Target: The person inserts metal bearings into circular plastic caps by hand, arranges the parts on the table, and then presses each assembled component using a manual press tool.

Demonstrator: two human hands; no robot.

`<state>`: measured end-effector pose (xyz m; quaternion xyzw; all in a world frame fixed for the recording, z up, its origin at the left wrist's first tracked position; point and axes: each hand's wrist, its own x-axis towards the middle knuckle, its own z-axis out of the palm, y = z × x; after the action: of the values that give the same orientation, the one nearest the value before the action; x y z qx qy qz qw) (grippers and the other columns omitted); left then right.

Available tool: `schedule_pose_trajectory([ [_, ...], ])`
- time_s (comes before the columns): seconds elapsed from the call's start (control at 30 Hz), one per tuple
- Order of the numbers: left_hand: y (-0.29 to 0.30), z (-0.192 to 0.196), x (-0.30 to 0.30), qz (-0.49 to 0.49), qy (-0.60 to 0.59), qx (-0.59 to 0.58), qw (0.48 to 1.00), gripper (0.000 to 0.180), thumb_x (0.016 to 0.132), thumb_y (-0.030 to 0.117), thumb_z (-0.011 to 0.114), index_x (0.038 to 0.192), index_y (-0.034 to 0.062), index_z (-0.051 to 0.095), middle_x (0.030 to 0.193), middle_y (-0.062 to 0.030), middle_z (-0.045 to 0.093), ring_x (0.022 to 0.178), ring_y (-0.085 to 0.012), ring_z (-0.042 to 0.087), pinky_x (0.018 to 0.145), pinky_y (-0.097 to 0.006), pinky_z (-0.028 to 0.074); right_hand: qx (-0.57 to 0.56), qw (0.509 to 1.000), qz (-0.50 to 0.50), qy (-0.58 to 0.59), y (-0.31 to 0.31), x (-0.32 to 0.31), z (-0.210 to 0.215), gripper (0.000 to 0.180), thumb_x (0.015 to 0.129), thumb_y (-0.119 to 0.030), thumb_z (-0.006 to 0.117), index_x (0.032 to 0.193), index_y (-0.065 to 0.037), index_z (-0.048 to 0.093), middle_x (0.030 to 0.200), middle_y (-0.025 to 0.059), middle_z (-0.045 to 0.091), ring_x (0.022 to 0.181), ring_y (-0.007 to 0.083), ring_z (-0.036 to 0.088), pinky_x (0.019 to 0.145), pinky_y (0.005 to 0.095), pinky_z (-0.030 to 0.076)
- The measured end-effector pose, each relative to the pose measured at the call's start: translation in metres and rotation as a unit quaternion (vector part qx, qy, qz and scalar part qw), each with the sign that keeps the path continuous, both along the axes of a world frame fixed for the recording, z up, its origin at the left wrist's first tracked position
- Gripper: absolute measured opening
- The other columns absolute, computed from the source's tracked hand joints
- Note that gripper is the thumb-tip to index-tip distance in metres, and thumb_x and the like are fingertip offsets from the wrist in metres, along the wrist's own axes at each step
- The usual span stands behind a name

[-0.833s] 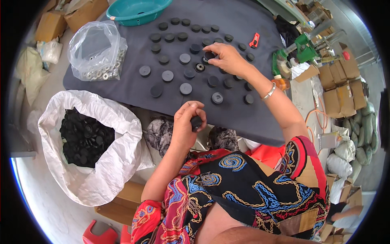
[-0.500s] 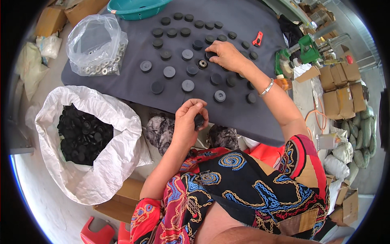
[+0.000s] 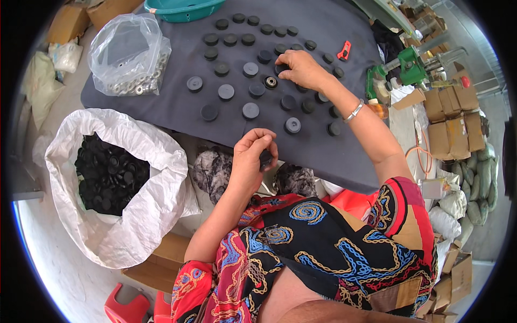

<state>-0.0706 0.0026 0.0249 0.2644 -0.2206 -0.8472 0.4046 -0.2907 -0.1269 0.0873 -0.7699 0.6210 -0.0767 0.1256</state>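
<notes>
My left hand [image 3: 253, 153] is curled at the table's near edge, its fingers closed around a black round cap [image 3: 265, 158]. Over the middle of the table, my right hand [image 3: 302, 67] pinches another black round cap [image 3: 280, 68] at its rim. Just below those fingertips sits a cap with a metal bearing [image 3: 270, 82] showing in its top. Several more black caps [image 3: 225, 92] stand spread in loose rows on the dark cloth [image 3: 177, 121], some with greyer tops [image 3: 250, 111].
A clear plastic bag of metal bearings [image 3: 137, 81] stands at the table's left. Below it is a white sack [image 3: 156, 226] full of black caps [image 3: 110, 180]. A teal basin [image 3: 186, 13], a red box cutter [image 3: 344, 50] and a green hand press [image 3: 412, 67] are farther off.
Both hands keep nearly the same places and grips. The whole view has shifted slightly, and my right hand is still at the cap behind the one with the bearing.
</notes>
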Motion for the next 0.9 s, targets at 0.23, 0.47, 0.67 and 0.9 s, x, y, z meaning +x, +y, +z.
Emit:
schedule_pose_trajectory([
  [0.23, 0.001, 0.001, 0.008, 0.017, 0.019, 0.015, 1.000, 0.022, 0.093, 0.024, 0.049, 0.095, 0.0033, 0.058, 0.072, -0.0083, 0.058, 0.058, -0.0181, 0.054, 0.046, -0.026, 0.034, -0.045, 0.997, 0.002, 0.069, 0.001, -0.024, -0.004, 0.032, 0.078, -0.014, 0.069, 0.106, 0.000, 0.063, 0.098, 0.0142, 0.062, 0.093, 0.0324, 0.059, 0.082, 0.0394, 0.047],
  [0.47, -0.007, 0.010, 0.011, 0.038, 0.046, 0.041, 0.997, 0.041, 0.098, 0.041, 0.039, 0.109, 0.0035, 0.053, 0.085, -0.0083, 0.059, 0.072, -0.0197, 0.054, 0.056, -0.028, 0.035, -0.193, 0.962, 0.193, -0.023, 0.058, 0.034, 0.027, 0.031, 0.076, -0.026, 0.069, 0.099, -0.005, 0.065, 0.094, 0.0102, 0.063, 0.088, 0.0286, 0.057, 0.078, 0.0384, 0.046],
  [0.67, 0.000, 0.018, 0.000, 0.132, 0.000, 0.056, 0.990, 0.039, 0.099, 0.033, 0.038, 0.111, 0.0015, 0.057, 0.095, -0.0062, 0.061, 0.083, -0.0141, 0.059, 0.065, -0.028, 0.047, -0.067, 0.946, 0.316, -0.035, 0.120, 0.082, 0.015, 0.033, 0.074, -0.022, 0.071, 0.101, -0.005, 0.065, 0.104, 0.0073, 0.060, 0.093, 0.0263, 0.052, 0.082, 0.0372, 0.043],
  [0.9, 0.008, 0.008, 0.002, 0.068, 0.042, 0.012, 0.997, 0.034, 0.099, 0.033, 0.043, 0.101, 0.0045, 0.060, 0.081, -0.0023, 0.059, 0.064, -0.0087, 0.053, 0.049, -0.022, 0.037, -0.168, 0.958, 0.230, -0.047, 0.131, 0.078, 0.009, 0.025, 0.074, -0.019, 0.070, 0.094, -0.006, 0.065, 0.093, 0.0069, 0.059, 0.080, 0.0240, 0.055, 0.070, 0.0361, 0.046],
])
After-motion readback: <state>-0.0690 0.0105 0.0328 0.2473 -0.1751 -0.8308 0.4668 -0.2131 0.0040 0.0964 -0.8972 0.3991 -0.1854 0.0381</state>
